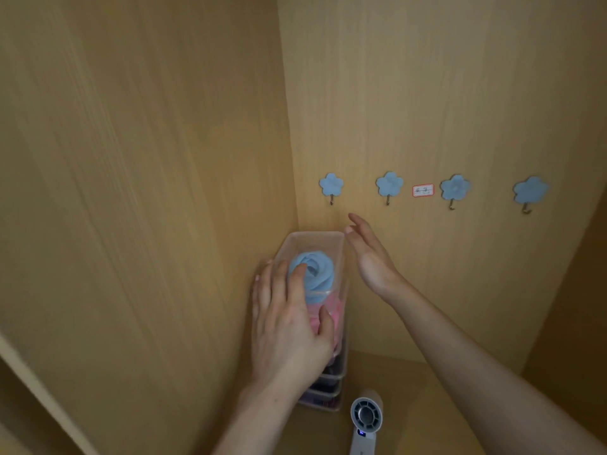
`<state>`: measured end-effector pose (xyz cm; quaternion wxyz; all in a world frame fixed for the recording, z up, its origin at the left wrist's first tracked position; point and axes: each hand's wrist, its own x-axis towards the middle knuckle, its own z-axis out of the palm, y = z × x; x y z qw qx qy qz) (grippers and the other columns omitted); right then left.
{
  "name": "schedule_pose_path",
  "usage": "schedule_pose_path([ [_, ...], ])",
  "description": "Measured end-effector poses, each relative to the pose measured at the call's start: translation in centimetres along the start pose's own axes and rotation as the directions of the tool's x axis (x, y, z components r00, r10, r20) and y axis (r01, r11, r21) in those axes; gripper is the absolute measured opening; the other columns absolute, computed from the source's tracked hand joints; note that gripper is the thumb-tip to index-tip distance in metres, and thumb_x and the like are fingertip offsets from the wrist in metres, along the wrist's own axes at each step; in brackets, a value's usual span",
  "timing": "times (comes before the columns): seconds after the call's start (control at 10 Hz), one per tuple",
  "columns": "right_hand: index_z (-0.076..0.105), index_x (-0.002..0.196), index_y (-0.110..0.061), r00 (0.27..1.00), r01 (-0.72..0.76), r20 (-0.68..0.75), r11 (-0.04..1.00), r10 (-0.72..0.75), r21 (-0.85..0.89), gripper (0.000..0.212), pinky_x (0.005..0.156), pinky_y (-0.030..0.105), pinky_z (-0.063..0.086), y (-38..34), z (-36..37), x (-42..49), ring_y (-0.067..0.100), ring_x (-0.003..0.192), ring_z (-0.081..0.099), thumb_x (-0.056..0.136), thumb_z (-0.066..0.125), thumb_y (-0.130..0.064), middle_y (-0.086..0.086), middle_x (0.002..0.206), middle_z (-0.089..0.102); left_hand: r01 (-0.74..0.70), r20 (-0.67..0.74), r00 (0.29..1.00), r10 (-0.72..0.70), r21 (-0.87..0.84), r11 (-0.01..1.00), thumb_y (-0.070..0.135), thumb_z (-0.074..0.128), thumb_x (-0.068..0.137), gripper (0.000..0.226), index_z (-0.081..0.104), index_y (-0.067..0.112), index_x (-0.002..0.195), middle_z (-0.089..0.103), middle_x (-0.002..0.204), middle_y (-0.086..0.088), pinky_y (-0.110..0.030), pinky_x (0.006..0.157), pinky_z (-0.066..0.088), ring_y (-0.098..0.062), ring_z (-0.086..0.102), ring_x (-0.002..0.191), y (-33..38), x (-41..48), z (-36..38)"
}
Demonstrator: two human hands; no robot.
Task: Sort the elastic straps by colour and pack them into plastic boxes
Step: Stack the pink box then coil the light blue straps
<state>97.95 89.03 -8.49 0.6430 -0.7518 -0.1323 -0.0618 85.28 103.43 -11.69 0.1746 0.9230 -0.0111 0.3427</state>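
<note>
Your left hand (pixel 289 323) rests flat on the plastic box (pixel 315 234); right hand (pixel 368 254) released at 3 o'clock; four flower hooks (pixel 331 185), label (pixel 423 190) illegible.

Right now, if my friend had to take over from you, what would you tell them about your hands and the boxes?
Left hand: open, fingers spread against the front of the box stack in the corner of the cupboard.
Right hand: open and flat beside the top box, apparently not touching it.
Things: a rolled blue strap sits in the top box, pink straps fill the box under it, and darker ones lie lower down.
Done: straps sorted by colour, boxes stacked.
Left: no loose straps in view; probably just straighten the stack and let go. A small fan lies beside it.
</note>
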Motion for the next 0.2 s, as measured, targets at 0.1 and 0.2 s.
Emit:
schedule_pose_path([
  [0.1,0.033,0.154,-0.032,0.999,-0.001,-0.045,1.000,0.002,0.021,0.050,0.101,0.023,0.027,0.6,-1.1,-1.1,0.003,0.133,0.037,0.106,0.040,-0.041,-0.006,0.156,0.037,-0.006,0.006,1.000,0.006,-0.036,0.999,0.036,0.055,0.076,0.067,0.048,0.013,0.138,0.047,0.147,-0.007,-0.051,0.118,0.029,-0.030,0.028,0.146,-0.1,0.4,-0.2],
  [0.2,0.041,0.149,-0.026,0.993,0.037,-0.113,0.999,-0.036,0.005,0.046,0.102,0.024,0.034,1.5,-1.8,-2.9,0.007,0.132,0.043,0.104,0.049,-0.033,-0.007,0.148,0.045,-0.032,-0.041,0.999,0.028,-0.109,0.994,0.036,0.052,0.076,0.060,0.054,0.012,0.131,0.051,0.140,-0.006,-0.046,0.116,0.034,-0.029,0.036,0.139,0.1,0.2,-1.0],
])
